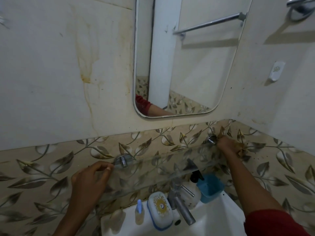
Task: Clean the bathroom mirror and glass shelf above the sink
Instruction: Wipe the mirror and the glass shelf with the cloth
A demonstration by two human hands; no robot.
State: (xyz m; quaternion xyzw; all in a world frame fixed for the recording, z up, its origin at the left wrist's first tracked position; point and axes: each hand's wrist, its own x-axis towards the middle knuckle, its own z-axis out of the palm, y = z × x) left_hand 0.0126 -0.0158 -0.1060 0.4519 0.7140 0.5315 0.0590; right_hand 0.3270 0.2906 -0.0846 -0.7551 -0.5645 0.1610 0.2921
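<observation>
A rounded rectangular mirror (196,65) hangs on the stained wall. Below it a clear glass shelf (153,174) sits on two chrome brackets, the left bracket (123,161) and the right bracket (211,139). My left hand (90,181) pinches the shelf's left end beside the left bracket. My right hand (226,144) is closed on a crumpled brownish cloth (242,149) pressed at the shelf's right end, next to the right bracket.
Under the shelf is a white sink (213,217) with a chrome tap (180,203). On its rim stand a soap box (159,209), a small bottle (139,212), a pump bottle (194,186) and a blue cup (210,188). A towel rail (300,2) is at the top right.
</observation>
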